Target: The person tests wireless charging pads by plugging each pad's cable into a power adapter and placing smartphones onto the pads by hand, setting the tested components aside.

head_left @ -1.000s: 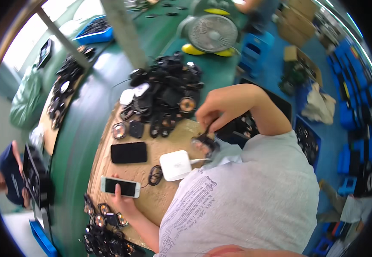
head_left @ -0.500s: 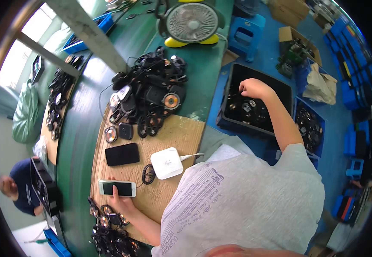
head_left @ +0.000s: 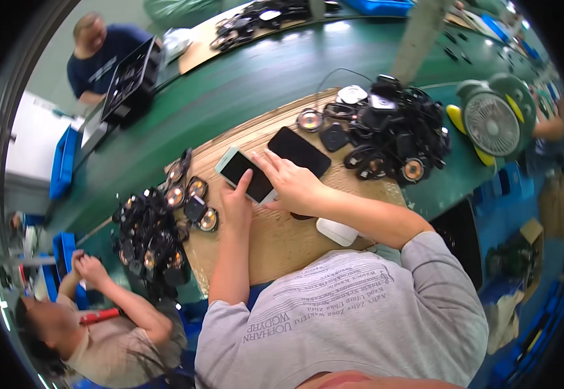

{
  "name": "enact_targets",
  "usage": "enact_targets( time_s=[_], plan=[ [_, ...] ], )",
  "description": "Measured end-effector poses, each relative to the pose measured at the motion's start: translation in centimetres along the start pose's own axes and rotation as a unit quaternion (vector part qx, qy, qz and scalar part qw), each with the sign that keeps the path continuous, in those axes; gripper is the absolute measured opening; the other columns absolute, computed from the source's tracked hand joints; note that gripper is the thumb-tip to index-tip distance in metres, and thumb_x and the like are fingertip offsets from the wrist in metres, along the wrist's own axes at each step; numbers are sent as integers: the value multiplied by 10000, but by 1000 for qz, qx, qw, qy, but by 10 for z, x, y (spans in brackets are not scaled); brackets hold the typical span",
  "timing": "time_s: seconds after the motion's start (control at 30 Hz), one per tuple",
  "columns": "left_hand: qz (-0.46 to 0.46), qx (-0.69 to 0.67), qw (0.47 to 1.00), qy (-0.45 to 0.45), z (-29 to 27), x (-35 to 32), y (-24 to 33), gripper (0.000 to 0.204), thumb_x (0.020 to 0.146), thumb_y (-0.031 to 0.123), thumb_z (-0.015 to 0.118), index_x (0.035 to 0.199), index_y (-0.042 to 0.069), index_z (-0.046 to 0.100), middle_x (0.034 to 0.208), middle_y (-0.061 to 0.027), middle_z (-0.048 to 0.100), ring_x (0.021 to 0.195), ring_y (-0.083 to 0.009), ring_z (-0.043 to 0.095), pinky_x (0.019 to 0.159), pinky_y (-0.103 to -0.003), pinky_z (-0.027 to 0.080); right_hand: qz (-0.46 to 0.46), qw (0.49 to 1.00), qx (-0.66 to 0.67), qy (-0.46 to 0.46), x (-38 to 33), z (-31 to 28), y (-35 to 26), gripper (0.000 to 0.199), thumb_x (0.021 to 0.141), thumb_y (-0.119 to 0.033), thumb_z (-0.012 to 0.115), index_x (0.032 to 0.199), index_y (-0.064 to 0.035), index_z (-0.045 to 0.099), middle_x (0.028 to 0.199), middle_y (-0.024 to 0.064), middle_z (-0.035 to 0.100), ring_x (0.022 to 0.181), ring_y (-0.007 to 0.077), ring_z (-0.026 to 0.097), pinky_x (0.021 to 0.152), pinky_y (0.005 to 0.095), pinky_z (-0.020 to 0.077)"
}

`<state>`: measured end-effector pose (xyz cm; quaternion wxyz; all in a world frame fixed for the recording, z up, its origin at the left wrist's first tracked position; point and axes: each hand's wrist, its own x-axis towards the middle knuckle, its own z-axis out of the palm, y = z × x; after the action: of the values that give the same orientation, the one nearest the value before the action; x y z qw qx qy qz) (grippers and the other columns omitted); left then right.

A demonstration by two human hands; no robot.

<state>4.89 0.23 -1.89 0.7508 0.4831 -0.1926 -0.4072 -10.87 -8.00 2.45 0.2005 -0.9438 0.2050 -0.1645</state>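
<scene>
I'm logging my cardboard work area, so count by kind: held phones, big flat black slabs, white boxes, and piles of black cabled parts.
Held phone: 1
Black slab: 1
White box: 1
Cabled-part piles: 2
Total: 5

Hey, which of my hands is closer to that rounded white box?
Right. Your right hand is up and left of the white box; your left hand is farther left, at the phone.
</scene>
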Motion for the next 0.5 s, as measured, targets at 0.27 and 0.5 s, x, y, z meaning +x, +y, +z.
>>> enact_targets(
  time_s=[0.27, 0.5],
  plan=[
    [-47, -31, 998, -33, -5, -1, -7, 270, 909, 50, 662, 1166, -1, 597, 1066, -112, 677, 925, -189, 669, 816, -263, 530, 12, 993, 119, 18, 7, 30, 6, 1056, 654, -159, 789, 1533, -87, 208, 1416, 249, 415, 1155, 358, 576, 903, 356, 525],
    [-88, -133, 984, -83, -1, -1, 0, 325, 902, 5, 642, 1221, 24, 584, 1127, -105, 673, 993, -193, 663, 860, -283, 527, -14, 991, 136, 14, 7, 22, 9, 1080, 624, -78, 773, 1540, -103, 201, 1387, 220, 448, 1166, 361, 562, 892, 357, 525]
  ],
)
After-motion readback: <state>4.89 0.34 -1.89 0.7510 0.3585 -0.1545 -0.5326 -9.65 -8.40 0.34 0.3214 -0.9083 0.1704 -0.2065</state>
